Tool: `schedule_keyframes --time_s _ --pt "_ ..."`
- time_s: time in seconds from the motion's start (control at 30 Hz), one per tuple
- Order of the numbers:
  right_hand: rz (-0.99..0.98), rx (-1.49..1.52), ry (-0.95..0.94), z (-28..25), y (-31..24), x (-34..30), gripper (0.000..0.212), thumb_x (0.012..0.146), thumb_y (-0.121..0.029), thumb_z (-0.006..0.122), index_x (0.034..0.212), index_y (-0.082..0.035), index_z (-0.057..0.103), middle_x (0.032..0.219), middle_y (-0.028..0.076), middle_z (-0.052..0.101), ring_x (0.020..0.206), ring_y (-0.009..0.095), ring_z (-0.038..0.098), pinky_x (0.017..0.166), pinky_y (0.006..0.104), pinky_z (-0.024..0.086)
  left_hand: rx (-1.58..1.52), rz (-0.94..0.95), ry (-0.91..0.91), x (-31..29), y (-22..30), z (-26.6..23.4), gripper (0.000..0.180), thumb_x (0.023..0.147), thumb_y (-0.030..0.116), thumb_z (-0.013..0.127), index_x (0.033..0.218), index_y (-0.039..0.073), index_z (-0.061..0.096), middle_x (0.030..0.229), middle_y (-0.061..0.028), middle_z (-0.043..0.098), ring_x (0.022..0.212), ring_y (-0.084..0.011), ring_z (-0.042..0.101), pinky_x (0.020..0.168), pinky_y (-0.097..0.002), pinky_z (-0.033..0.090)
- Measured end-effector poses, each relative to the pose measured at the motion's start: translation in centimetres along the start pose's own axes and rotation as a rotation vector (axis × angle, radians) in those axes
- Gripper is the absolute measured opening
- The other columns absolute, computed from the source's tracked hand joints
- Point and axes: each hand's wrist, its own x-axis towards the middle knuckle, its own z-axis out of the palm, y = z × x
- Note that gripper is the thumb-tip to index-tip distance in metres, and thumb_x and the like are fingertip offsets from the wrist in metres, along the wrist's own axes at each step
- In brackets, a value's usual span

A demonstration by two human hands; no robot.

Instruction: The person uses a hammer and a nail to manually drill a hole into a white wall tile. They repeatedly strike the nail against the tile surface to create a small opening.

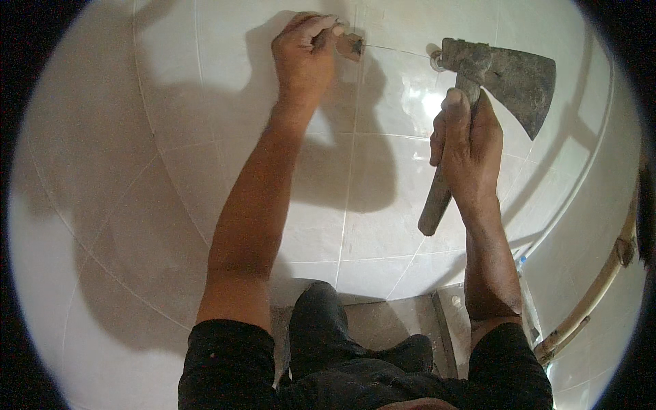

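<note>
My right hand is wrapped round the wooden handle of a hatchet, raised in front of the tiled wall. Its broad dark blade points right, and the blunt end of the head is to the left. At the upper middle, my left hand is closed in a pinch against the wall. Whatever its fingertips hold is too small to make out. Right beside them a rough, broken hole shows brown and dark in the pale tile. A small round metal fitting sits on the wall by the hatchet's blunt end.
Pale tiles with thin joints cover the wall, and shadows of my arms fall across it. A wooden pole leans at the right. Below, my dark-clothed legs stand over a grey floor close to the wall's foot.
</note>
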Motion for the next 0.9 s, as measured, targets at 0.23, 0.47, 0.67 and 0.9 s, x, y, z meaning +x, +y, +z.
schedule_keyframes --time_s 0.23,0.47,0.67,0.9 --pt "0.091 -0.005 -0.139 -0.3 2.5 -1.7 0.026 0.111 -0.028 0.046 0.101 -0.005 0.049 0.062 -0.002 0.046 0.049 0.006 0.044 0.042 0.0258 0.04 0.04 0.081 -0.161 -0.6 0.8 -1.0 0.014 0.085 -0.005 0.073 0.097 0.001 0.077 0.097 -0.0107 0.076 0.089 -0.0229 0.074 0.08 -0.0324 0.059" --pt "0.176 -0.017 -0.225 0.7 1.1 -1.8 0.034 0.108 -0.026 0.054 0.1 0.007 0.056 0.074 0.027 0.062 0.066 0.043 0.062 0.061 0.0475 0.048 0.064 0.126 -0.145 -2.3 0.1 -1.3 0.022 0.082 -0.007 0.074 0.101 0.003 0.077 0.098 -0.0105 0.076 0.091 -0.0238 0.074 0.081 -0.0334 0.059" --pt "-0.14 -0.094 -0.067 2.4 -0.6 0.2 0.033 0.108 -0.025 0.053 0.098 0.007 0.058 0.078 0.031 0.064 0.072 0.048 0.065 0.061 0.0498 0.048 0.023 0.183 -0.177 -2.2 0.3 -1.5 0.029 0.077 -0.009 0.073 0.103 0.004 0.077 0.098 -0.0103 0.075 0.092 -0.0276 0.072 0.083 -0.0364 0.059" --pt "-0.354 -0.267 -0.074 5.2 1.7 2.8 0.035 0.104 -0.026 0.057 0.089 0.005 0.062 0.069 0.029 0.062 0.068 0.049 0.066 0.06 0.0556 0.05 0.095 0.186 -0.208 -2.4 0.1 -1.2 0.031 0.076 -0.01 0.072 0.103 0.005 0.077 0.099 -0.0109 0.074 0.092 -0.0297 0.071 0.085 -0.0379 0.058"
